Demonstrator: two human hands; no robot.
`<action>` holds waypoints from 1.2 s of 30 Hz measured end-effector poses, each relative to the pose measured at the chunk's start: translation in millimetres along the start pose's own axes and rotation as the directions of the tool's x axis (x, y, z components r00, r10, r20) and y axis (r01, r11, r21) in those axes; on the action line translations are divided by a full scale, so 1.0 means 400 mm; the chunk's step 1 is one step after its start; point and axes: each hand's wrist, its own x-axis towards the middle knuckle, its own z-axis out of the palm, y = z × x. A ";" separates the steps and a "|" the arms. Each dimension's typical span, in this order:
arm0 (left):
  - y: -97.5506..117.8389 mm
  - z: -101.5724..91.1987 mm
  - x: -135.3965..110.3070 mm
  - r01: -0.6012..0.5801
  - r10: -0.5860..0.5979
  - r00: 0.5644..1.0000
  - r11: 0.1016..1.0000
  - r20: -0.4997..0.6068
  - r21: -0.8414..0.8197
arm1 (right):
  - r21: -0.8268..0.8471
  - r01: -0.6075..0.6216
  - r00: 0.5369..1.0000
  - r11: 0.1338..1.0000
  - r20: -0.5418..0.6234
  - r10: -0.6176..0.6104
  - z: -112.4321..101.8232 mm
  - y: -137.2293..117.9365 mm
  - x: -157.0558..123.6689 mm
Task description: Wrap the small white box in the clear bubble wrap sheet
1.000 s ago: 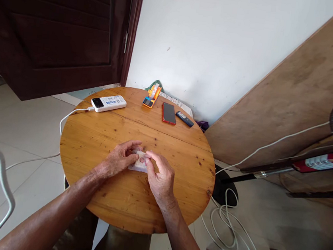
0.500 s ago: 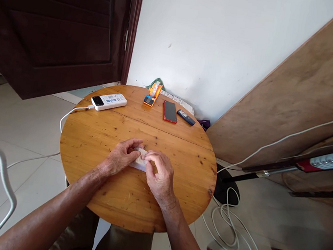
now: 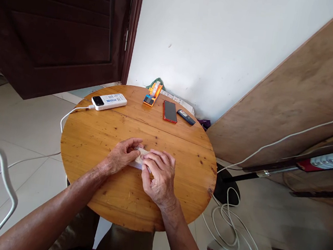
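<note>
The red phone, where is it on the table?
In the head view the red phone lies flat at the far edge of the round wooden table, between the orange tape dispenser on its left and a small dark phone on its right.
</note>
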 end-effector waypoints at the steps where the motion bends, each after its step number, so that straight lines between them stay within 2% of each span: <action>1: 0.001 0.000 0.000 0.000 0.000 1.000 1.000 -0.002 0.002 | 0.006 0.004 1.000 1.000 -0.002 -0.004 0.000 0.000 -0.001; 4: 0.007 0.002 -0.003 0.002 -0.002 1.000 1.000 -0.013 0.013 | 0.063 -0.013 0.999 0.998 -0.047 0.016 -0.003 0.007 -0.006; 7: 0.013 0.003 -0.007 0.011 -0.011 1.000 1.000 -0.007 -0.001 | 0.138 -0.123 0.988 0.983 -0.077 0.135 -0.006 0.023 -0.013; 9: 0.015 0.003 -0.009 0.020 -0.019 1.000 0.999 0.003 -0.027 | 0.181 -0.199 0.979 0.963 -0.010 0.204 -0.003 0.035 -0.018; 13: 0.015 0.004 -0.011 0.017 -0.017 1.000 0.998 0.002 -0.067 | 0.187 -0.270 0.957 0.945 0.160 0.241 0.015 0.046 -0.024; 15: 0.015 0.004 -0.011 0.016 -0.015 1.000 0.997 0.008 -0.077 | 0.178 -0.272 0.956 0.946 0.162 0.245 0.023 0.044 -0.025; 22: 0.021 0.008 -0.013 -0.047 0.048 0.999 0.994 0.011 -0.099 | 0.170 -0.215 0.977 0.962 0.047 0.210 0.027 0.040 -0.024; 28: 0.006 0.008 -0.008 -0.031 0.034 0.998 0.998 -0.061 0.054 | 0.164 -0.253 0.964 0.953 0.123 0.235 0.031 0.050 -0.026; 36: 0.014 0.003 -0.010 -0.025 0.026 0.999 0.999 -0.037 0.033 | 0.125 -0.215 0.975 0.969 0.084 0.206 0.024 0.046 -0.023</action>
